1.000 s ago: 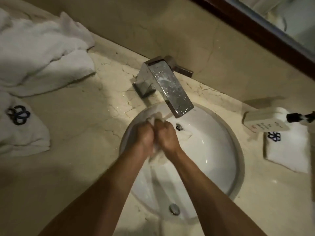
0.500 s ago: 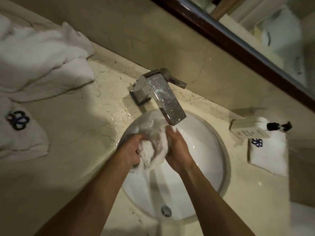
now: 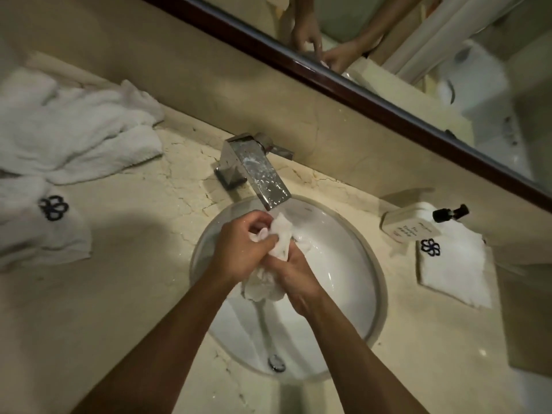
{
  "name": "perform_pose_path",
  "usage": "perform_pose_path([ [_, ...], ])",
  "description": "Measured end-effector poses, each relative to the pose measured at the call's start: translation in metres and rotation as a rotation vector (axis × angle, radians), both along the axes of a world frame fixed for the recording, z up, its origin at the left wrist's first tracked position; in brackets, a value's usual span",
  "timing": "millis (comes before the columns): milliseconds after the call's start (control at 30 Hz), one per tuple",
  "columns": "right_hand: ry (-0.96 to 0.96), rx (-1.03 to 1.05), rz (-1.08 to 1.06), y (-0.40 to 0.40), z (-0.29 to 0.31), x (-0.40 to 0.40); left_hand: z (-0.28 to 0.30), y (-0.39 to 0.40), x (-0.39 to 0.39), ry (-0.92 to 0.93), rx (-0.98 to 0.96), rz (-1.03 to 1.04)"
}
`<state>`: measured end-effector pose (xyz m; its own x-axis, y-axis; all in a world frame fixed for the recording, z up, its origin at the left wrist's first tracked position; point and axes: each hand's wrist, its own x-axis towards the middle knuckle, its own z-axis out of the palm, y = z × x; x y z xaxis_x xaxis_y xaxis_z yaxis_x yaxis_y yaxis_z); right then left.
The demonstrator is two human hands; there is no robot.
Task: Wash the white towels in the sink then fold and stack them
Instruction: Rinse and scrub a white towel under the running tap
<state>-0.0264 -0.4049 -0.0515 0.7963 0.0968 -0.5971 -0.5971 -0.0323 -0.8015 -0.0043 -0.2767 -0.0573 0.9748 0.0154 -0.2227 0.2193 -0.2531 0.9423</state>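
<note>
1. White wet towel (image 3: 279,249) bunched over the sink (image 3: 352,294), just under the faucet (image 3: 263,174).
2. Left hand (image 3: 242,249) clenched on its upper part, right hand (image 3: 295,273) wrapped round the lower; each grip tight.
3. Left of the grip: crumpled towels (image 3: 74,135) on the marble surface (image 3: 134,264).
4. Right of it: folded towel (image 3: 457,270) beneath a soap bottle (image 3: 412,225).

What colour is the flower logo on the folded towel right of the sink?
Dark navy, nearly black, on the white folded towel; clearest in the head view.

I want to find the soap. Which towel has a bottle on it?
The folded towel right of the sink. The bottle lies on its far edge; the other towels carry nothing.
</note>
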Motion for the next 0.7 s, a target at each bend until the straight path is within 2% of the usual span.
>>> perform_pose_path([
  [67, -0.107, -0.152, 0.04, -0.002, 0.005, -0.004, 0.009, -0.001, -0.004, -0.179, 0.183, 0.02],
  [133, -0.206, -0.199, 0.006, -0.007, 0.01, -0.009, 0.013, -0.002, -0.012, -0.222, 0.131, 0.042],
  [233, -0.235, -0.027, -0.116, -0.017, 0.025, -0.014, 0.01, -0.004, -0.03, -0.002, -0.185, -0.005],
  [267, -0.235, 0.028, -0.14, -0.022, 0.032, -0.014, 0.008, -0.005, -0.038, 0.07, -0.232, -0.044],
  [333, -0.254, 0.138, -0.156, -0.033, 0.047, -0.011, 0.008, -0.009, -0.052, 0.131, -0.208, -0.128],
  [500, -0.294, 0.245, -0.156, -0.056, 0.092, -0.002, 0.036, -0.02, -0.048, 0.001, -0.193, -0.195],
  [600, -0.312, 0.372, -0.276, -0.062, 0.11, 0.004, 0.058, -0.038, -0.034, -0.075, -0.245, -0.218],
  [700, -0.314, 0.467, -0.374, -0.061, 0.135, 0.008, 0.071, -0.054, -0.027, -0.156, -0.169, -0.321],
])
